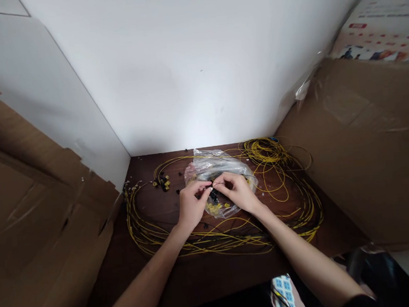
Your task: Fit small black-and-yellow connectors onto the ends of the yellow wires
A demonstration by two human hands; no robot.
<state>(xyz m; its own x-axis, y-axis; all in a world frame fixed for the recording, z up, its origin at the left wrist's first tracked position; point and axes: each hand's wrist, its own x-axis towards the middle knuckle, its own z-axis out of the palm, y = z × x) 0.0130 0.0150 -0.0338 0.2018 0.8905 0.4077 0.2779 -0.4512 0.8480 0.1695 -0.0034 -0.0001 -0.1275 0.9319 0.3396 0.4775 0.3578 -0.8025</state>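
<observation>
Above a clear plastic bag (212,158) on the dark table, my two hands meet fingertip to fingertip. My left hand (193,203) pinches a small dark piece whose kind I cannot make out. Closed just to its right, my right hand (237,191) pinches what looks like the end of a thin dark wire. Below the fingertips lie small black parts (213,195) and yellow parts (214,209), in or on the bag. Long yellow and black wires (226,243) loop around both hands, passing under my forearms.
A tangled coil of yellow wire (264,152) lies at the back right. More black and yellow pieces (162,182) sit at the left. A white panel (197,68) rises behind the table, with cardboard (369,158) on the right and a cardboard sheet (34,211) on the left.
</observation>
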